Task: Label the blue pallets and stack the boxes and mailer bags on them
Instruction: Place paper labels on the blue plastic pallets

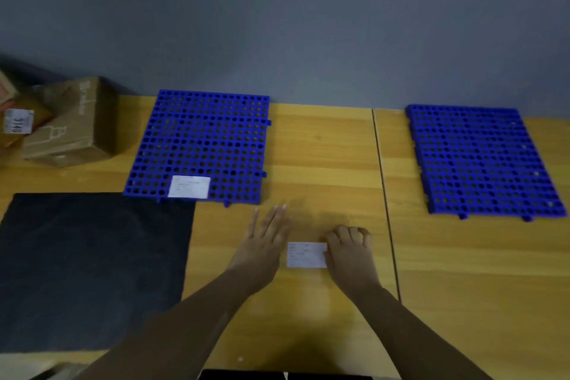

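left hand (265, 244) flat over the tabletop (324, 145), grip apart; right hand (348, 253) — grip curled onto a loose label (305, 254) at 6 o'clock. from it, labelled pallet (200, 133) at 10 o'clock — second pallet (481, 160) at 2 o'clock.

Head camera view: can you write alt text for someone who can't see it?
A person's right hand grips a white label on a wooden table, left hand open beside it. Beyond lie a labelled blue pallet and a bare blue pallet; cardboard boxes sit far left.
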